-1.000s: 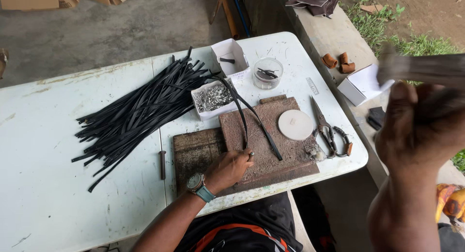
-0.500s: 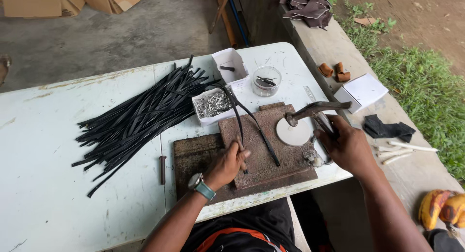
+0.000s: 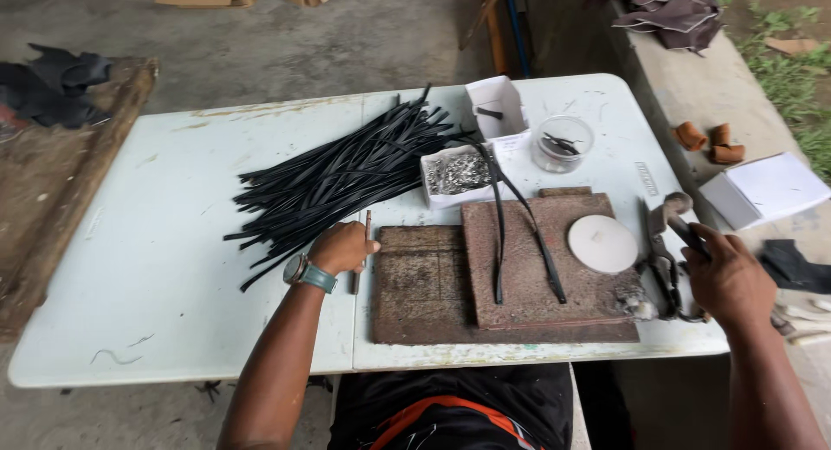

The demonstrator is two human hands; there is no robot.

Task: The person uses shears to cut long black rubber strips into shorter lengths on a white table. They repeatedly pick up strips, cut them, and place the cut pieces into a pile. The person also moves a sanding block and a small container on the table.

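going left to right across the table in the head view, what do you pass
pile of black strips → left hand → box of small metal bits → white disc → scissors → right hand

A table (image 3: 173, 242) fills the middle of the frame. A heap of strips (image 3: 338, 177) lies at its upper centre, with a box of small metal pieces (image 3: 459, 173) just right of the heap. Behind that box stands an open box (image 3: 495, 106), and a round tub (image 3: 563, 143) sits right of it. At lower centre two boards (image 3: 511, 277) lie, two strips (image 3: 519, 234) and a disc (image 3: 602, 243) on them. At the right edge lie scissors (image 3: 662, 260).
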